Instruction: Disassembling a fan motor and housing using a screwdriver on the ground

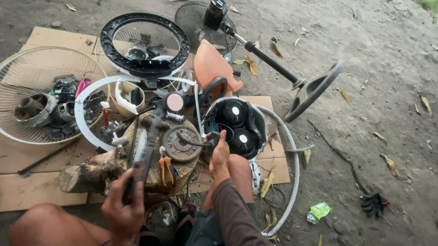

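Note:
My left hand grips the handle of a long dark metal tool that reaches up over a wooden stump. My right hand presses on a thin rod sticking out of a round rusty metal motor part that lies on the stump. Orange-handled pliers rest on the wood just below that part. My knees show at the bottom.
Flattened cardboard covers the dirt. On it lie a white wire fan guard filled with parts, a black fan ring, an orange blade, a housing with small black fans, and a pedestal fan stand.

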